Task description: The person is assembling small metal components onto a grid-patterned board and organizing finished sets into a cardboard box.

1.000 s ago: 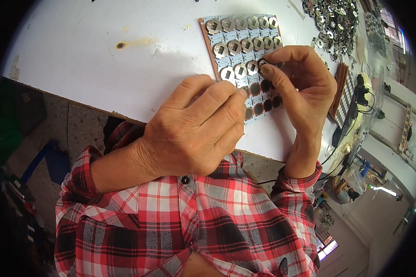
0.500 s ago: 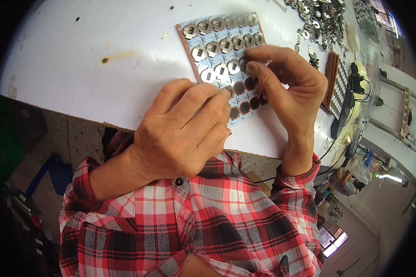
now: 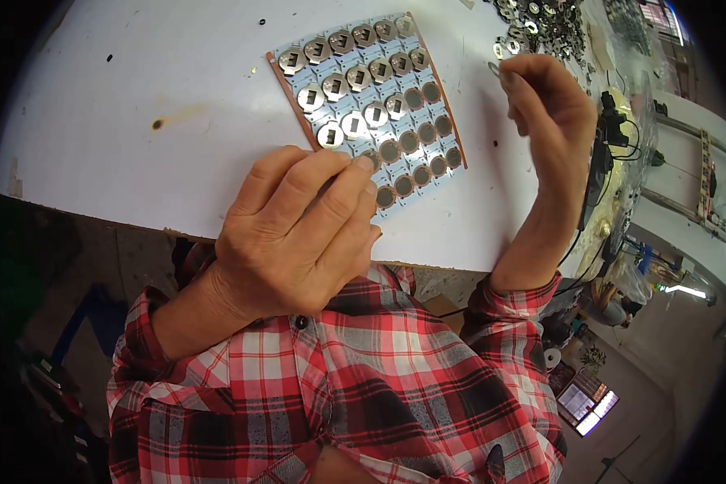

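A light blue circuit board panel (image 3: 335, 81) with brown edge strips lies on the white table. Round silver battery clips (image 3: 358, 78) fill its two far rows and part of the third. Bare dark round pads (image 3: 410, 143) show on the rest. My left hand (image 3: 298, 226) rests over the panel's near left corner, fingers bent and bunched at a pad; what they hold, if anything, is hidden. Right of the panel, my right hand (image 3: 544, 101) is raised off the table, pinching a small thin silver battery clip (image 3: 494, 69) between thumb and forefinger.
A heap of loose metal parts (image 3: 550, 28) lies at the far right of the white table (image 3: 210, 73). Black adapters and cables (image 3: 613, 133) line the right edge. The table's near edge runs just in front of me. Another person (image 3: 609, 306) is in the background at right.
My right hand has moved off the panel to the right, uncovering a clip in the third row. My left hand stays at the corner. The whole view has shifted slightly.
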A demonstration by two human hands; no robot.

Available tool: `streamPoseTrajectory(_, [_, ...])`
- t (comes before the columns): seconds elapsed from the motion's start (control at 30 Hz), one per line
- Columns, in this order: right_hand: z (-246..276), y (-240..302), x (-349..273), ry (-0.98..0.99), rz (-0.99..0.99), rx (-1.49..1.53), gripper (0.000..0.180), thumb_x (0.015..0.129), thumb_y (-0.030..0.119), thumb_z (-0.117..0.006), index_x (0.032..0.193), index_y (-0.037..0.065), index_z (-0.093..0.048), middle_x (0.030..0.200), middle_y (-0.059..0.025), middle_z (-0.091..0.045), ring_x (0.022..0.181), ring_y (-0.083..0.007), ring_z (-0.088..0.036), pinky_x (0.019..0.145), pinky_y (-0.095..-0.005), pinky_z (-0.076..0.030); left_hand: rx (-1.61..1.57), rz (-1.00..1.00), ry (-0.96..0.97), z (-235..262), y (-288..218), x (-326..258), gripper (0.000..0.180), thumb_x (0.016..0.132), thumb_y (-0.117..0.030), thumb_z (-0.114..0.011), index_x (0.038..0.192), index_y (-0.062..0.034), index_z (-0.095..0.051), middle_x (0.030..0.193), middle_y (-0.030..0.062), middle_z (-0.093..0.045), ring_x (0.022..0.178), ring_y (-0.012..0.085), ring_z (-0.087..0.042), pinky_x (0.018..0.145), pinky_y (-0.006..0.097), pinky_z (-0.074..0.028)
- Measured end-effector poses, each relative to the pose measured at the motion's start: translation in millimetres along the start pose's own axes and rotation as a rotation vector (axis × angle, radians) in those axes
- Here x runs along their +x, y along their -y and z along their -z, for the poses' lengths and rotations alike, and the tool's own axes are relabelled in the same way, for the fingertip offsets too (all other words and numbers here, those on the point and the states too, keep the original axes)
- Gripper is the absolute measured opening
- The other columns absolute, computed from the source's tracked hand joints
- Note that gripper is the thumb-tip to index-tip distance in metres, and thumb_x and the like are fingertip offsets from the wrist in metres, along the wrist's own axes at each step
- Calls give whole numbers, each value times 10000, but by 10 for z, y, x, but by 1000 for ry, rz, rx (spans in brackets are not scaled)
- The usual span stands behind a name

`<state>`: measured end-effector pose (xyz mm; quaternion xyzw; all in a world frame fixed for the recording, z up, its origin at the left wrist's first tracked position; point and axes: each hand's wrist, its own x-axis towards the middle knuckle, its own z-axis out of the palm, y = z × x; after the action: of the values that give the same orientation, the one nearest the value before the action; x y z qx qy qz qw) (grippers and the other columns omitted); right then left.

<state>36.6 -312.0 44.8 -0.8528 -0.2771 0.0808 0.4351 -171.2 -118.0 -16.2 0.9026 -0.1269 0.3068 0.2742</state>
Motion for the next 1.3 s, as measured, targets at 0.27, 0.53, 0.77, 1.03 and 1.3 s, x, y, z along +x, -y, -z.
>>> streamPoseTrajectory(0.27, [-290, 262, -120, 288, -231, 339, 139, 966, 83, -677, 1073, -6, -681, 815, 11, -686, 514, 6, -466, 431, -161, -291, -5, 6, -13, -28, -20, -20, 308, 757, -157, -757, 988, 45, -729, 1093, 151, -722, 1010, 301, -670, 845, 453, -543])
streamPoseTrajectory(0.53, [-446, 118, -134, 236, -17, 233, 146, 968, 26, -671, 1104, -17, -700, 906, -3, -713, 733, -25, -611, 617, -172, -459, 14, -5, -58, -65, -7, -27, 320, 714, -161, -764, 955, 46, -726, 1065, 159, -724, 1006, 300, -674, 832, 445, -548])
streamPoseTrajectory(0.77, [-467, 243, -162, 165, 7, 65, 137, 936, -49, -670, 1056, -5, -718, 859, -7, -706, 747, -41, -631, 634, -209, -500, 8, -4, -59, -55, 8, 2, 318, 702, -158, -770, 944, 44, -727, 1056, 159, -724, 1007, 301, -674, 828, 444, -549])
streamPoseTrajectory(1.03, [-443, 183, -160, 241, 123, -25, 183, 949, -33, -693, 1124, 11, -721, 963, 1, -712, 762, -28, -642, 634, -175, -502, 24, -4, -30, -24, -18, -16, 340, 710, -164, -775, 974, 46, -728, 1077, 156, -718, 1017, 302, -669, 836, 457, -544])
streamPoseTrajectory(1.3, [-493, 229, -182, 172, 82, 40, 247, 919, -86, -672, 1145, 7, -707, 928, -7, -693, 727, -25, -639, 605, -178, -504, -14, 21, 14, 18, -37, 14, 351, 706, -148, -789, 999, 34, -723, 1114, 142, -712, 1009, 304, -661, 843, 466, -537])
